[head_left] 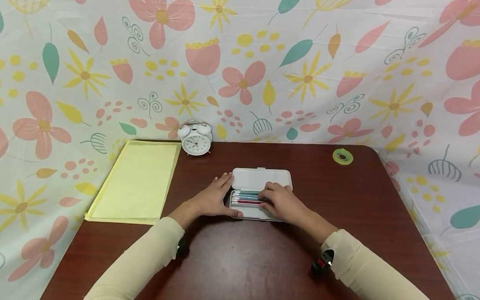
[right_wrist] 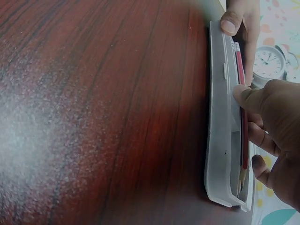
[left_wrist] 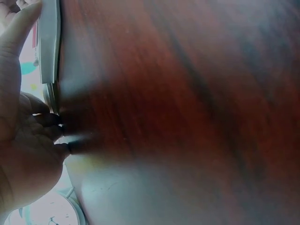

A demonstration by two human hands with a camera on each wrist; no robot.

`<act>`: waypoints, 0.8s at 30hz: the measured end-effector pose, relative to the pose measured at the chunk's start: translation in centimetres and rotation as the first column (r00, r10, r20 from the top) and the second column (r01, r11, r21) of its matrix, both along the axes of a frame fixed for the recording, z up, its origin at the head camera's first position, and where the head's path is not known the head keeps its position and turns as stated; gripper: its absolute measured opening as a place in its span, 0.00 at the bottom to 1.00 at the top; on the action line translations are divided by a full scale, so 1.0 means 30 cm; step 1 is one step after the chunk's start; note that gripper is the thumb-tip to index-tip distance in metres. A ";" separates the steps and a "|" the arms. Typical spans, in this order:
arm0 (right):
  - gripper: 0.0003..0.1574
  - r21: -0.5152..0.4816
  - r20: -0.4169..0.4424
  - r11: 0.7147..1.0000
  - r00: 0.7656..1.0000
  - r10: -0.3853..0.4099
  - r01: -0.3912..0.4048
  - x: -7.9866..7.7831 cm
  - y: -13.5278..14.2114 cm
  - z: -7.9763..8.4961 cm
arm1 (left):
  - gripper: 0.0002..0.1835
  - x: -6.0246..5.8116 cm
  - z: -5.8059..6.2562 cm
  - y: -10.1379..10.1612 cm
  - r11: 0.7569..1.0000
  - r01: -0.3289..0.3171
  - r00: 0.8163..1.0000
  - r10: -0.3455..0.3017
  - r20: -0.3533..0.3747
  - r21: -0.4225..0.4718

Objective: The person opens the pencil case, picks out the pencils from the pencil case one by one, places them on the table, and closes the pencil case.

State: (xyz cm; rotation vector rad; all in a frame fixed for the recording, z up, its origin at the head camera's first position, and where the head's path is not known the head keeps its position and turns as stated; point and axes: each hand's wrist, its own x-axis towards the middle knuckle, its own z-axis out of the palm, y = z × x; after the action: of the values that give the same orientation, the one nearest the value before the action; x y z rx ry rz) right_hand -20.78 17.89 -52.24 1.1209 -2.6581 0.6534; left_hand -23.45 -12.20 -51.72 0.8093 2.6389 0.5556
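A white pencil case [head_left: 261, 180] lies with its lid laid back on the brown table. Several pencils [head_left: 244, 198] lie lengthwise in its tray, a red one nearest the front. At the case's left end is my left hand [head_left: 211, 199], fingers extended and spread, its thumb touching the front left corner. My right hand [head_left: 285, 203] reaches into the tray from the right. In the right wrist view its thumb [right_wrist: 246, 97] lies on the near side of the red pencil [right_wrist: 241, 65], with the fingers curled on the far side. How many pencils it pinches is hidden.
A yellow zip pouch [head_left: 133, 181] lies flat at the table's left. Behind it stands a white twin-bell alarm clock [head_left: 196, 142]. A green tape roll [head_left: 343, 156] lies at the back right. Flowered cloth [head_left: 243, 48] hangs behind the table [head_left: 236, 264] and on both sides.
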 end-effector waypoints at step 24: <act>0.05 0.075 0.126 0.995 0.990 -0.069 0.060 0.005 -0.092 0.030 | 0.75 0.000 -0.010 -0.006 1.000 -0.004 1.000 0.004 -0.003 0.024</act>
State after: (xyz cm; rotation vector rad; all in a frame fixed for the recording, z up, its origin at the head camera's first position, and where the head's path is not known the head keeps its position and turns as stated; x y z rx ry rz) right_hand -20.64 15.14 -51.34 1.0380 -2.8340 0.6451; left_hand -23.44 -12.38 -52.00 0.8128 2.6414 0.5886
